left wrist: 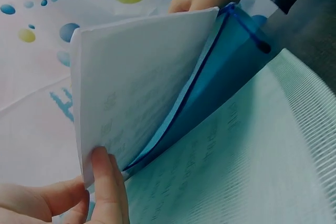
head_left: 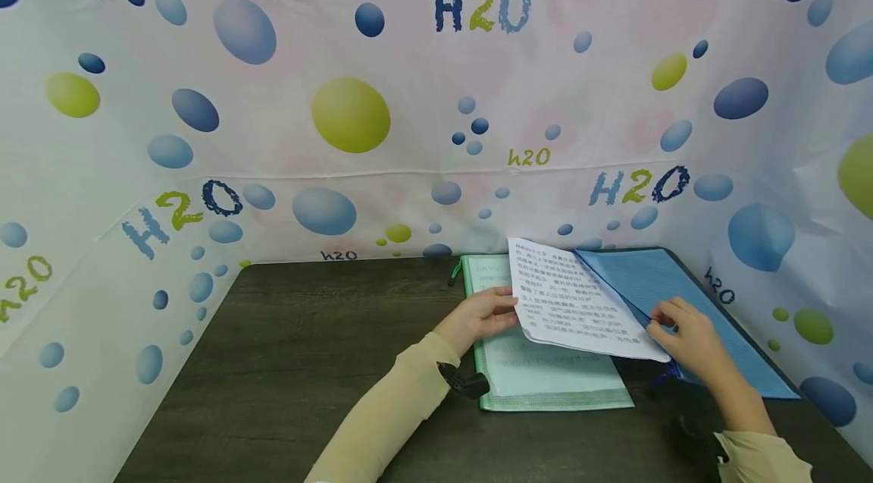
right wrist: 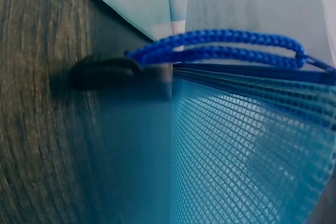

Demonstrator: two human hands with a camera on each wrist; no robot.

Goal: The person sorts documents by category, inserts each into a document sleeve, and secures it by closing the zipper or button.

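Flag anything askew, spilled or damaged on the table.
Nothing looks spilled or damaged. The printed paper slants above the green mesh folder, hardly odd since the left hand holds it.

From head height, the widest view looks forward and down across the dark wood-grained table [head_left: 293,362] to the white bubble-printed backdrop [head_left: 436,73]. The left-wrist camera peers closely past the left hand [head_left: 483,315] at the white printed paper sheets [left wrist: 139,77], while the right-wrist one sits nearest, facing the blue mesh zip pouch [right wrist: 247,145] all three views share.
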